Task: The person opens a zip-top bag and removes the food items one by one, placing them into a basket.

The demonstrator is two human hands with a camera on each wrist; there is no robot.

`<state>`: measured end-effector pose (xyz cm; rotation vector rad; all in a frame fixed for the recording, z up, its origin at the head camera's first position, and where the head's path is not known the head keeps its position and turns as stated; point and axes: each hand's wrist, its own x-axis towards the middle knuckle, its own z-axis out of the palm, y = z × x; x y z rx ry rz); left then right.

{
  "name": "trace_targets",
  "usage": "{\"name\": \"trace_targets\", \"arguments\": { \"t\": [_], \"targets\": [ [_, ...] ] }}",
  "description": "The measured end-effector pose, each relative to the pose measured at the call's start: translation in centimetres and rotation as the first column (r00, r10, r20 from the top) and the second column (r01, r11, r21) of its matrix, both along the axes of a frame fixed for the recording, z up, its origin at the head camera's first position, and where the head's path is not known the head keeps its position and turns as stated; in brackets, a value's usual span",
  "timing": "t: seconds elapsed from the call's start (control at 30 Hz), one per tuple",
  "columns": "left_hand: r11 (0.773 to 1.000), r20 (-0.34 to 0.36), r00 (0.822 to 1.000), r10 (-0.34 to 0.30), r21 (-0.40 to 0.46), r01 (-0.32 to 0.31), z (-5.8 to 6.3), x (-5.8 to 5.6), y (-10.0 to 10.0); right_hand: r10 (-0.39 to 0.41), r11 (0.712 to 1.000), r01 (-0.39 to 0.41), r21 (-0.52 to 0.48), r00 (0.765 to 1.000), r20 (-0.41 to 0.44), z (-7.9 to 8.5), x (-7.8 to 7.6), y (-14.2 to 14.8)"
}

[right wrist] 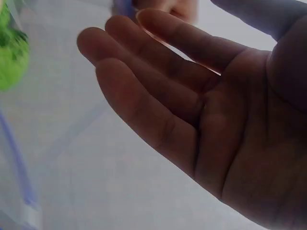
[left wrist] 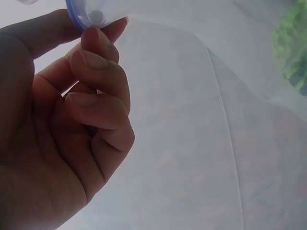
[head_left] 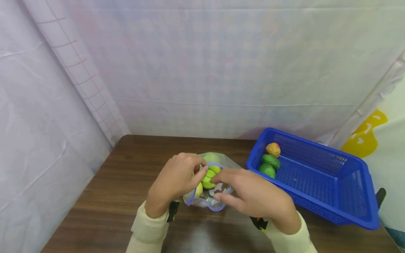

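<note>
1. Sheets [head_left: 221,70]: pale, hang behind the bag [head_left: 226,160].
2. Table [head_left: 129,179]: brown wood-grain, under bag.
3. Basket [head_left: 313,205]: blue, right of bag.
4. Bag: on table, green produce [head_left: 209,179] inside. Step looks like spreading it open; next move calls for rim [head_left: 216,208] held wide.
5. Right hand [head_left: 256,191]: fingers loose over bag, contact unclear.
6. Left hand [head_left: 177,175]: pinches bag's rim.

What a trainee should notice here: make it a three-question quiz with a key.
1. How many small, rounded, green or orange-brown items show inside the rectangular blue plastic basket: A) two, B) three, C) five?
2. Which hand pinches the purple-blue rim of the translucent plastic bag?
3. True or false: in the head view, the basket stands left of the bag.
Key: 1. B; 2. the left hand; 3. false.
</note>
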<state>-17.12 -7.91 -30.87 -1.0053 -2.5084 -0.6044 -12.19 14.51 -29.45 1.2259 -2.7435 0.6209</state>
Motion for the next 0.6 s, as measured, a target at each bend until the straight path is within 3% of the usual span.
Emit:
{"name": "trace_targets", "arguments": {
  "t": [0.27,0.6],
  "targets": [
    [1.0,-0.009,1.0,0.003,0.01,-0.002,0.2,-0.1,-0.1,-0.035,0.986,0.044,0.161,0.998,-0.058,-3.1,-1.5,-3.1],
    [1.0,0.023,1.0,0.009,0.015,-0.009,0.1,0.1,-0.1,-0.071,0.976,0.093,0.195,0.99,-0.119,-6.1,-3.6,-5.0]
  ]
}}
